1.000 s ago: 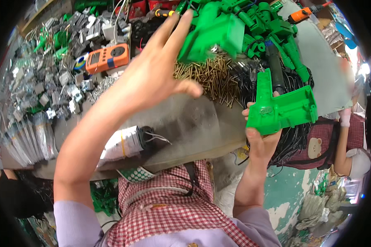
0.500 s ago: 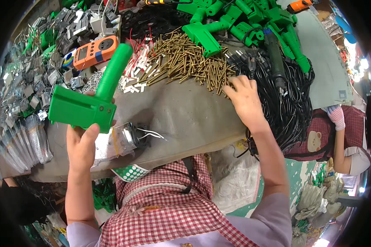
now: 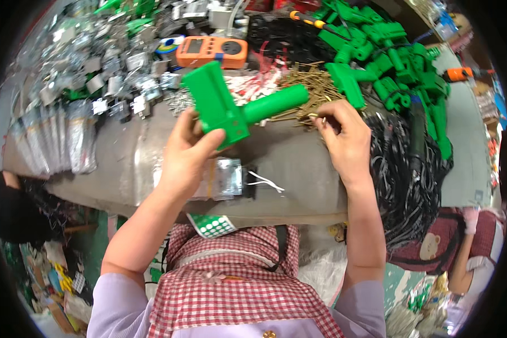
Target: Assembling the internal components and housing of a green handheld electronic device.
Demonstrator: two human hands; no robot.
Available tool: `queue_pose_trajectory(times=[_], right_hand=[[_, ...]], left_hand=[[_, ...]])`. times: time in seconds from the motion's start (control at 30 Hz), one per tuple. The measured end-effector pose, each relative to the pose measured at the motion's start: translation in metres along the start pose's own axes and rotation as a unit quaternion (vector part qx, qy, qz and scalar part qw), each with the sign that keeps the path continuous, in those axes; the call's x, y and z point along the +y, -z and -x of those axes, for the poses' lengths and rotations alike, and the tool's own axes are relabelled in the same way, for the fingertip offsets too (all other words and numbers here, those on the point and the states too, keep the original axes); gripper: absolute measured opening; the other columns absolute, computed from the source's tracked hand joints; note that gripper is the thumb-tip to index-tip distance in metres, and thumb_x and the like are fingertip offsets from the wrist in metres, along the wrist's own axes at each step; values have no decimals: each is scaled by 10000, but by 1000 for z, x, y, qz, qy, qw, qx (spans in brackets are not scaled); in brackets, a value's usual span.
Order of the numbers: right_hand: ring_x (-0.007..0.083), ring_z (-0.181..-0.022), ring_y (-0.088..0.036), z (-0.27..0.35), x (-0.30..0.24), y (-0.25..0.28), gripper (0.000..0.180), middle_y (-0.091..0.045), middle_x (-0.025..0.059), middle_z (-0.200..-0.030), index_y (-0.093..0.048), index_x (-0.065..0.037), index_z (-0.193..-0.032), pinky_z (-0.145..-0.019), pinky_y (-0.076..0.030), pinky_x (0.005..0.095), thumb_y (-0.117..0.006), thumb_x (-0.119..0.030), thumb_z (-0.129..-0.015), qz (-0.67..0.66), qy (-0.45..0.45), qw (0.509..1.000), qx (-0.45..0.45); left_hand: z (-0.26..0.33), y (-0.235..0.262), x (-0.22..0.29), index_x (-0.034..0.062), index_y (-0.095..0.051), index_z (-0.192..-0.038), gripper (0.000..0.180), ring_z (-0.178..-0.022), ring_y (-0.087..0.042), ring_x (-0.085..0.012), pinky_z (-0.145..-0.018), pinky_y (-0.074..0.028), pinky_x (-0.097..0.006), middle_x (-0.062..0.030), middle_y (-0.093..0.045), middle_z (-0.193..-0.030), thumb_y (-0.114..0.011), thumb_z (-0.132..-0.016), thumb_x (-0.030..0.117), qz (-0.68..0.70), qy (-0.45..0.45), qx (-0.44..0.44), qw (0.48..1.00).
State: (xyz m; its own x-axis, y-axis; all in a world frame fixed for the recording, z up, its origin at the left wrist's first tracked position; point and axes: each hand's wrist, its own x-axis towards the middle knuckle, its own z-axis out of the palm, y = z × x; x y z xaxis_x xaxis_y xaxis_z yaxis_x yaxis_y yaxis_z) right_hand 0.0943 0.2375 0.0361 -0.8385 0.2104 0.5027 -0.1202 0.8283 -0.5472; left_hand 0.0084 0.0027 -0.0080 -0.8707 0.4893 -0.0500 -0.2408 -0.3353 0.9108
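Observation:
A green plastic tool housing with a round handle is gripped in my left hand, the thumb across its lower corner. It is raised above the table, its handle pointing right. My right hand is at the near edge of a pile of long brass screws. Its thumb and fingertips pinch together on a small brass screw, mostly hidden by the fingers. Below the housing, a clear bagged metal part with white wires lies on the table.
Black power cords are heaped at the right beside a dark electric screwdriver. More green housings are piled at the far right. An orange meter, metal parts and bagged pieces cover the left. Another person's gloved hand shows at right.
The view has swung left. My left hand has turned the green housing so its handle tilts from upward to rightward. My right hand has pinched a brass screw from the pile's edge.

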Motion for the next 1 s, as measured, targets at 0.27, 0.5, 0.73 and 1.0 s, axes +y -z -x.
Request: queue_pose_trajectory(times=[0.27,0.5,0.73,1.0], right_hand=[[243,-774,-547,-21,-55,-34,170,-536,78,-795,-616,-16,-847,-651,-476,344,-569,-54,-689,129,269,954,-38],[245,-748,-530,-25,-52,-28,169,-524,85,-783,-607,4,-832,-653,-474,345,-569,-58,-680,133,256,957,-35],[246,-715,-518,-22,-57,-23,94,-498,85,-754,-537,-18,-727,-593,-467,343,-569,-75,-658,130,285,948,-61],[261,-714,-550,-12,-57,-24,169,-538,95,-760,-593,-6,-806,-590,-470,355,-613,14,-639,42,253,964,-71]], left_hand=[[3,-5,6,-14,-366,-1316,504,-1077,-560,-156,-880,-505,-305,-93,-556,-1197,-617,-885,55,51,42,-60,996],[5,5,20,-57,-344,-1327,525,-1076,-571,-172,-902,-498,-312,-119,-565,-1207,-610,-891,65,6,44,-85,995],[2,10,32,-97,-328,-1337,564,-1062,-580,-189,-907,-489,-321,-150,-574,-1187,-624,-880,52,-92,48,-102,989],[8,3,38,-70,-383,-1307,517,-1035,-586,-171,-881,-501,-311,-121,-583,-1163,-633,-876,68,-134,55,-144,979]])
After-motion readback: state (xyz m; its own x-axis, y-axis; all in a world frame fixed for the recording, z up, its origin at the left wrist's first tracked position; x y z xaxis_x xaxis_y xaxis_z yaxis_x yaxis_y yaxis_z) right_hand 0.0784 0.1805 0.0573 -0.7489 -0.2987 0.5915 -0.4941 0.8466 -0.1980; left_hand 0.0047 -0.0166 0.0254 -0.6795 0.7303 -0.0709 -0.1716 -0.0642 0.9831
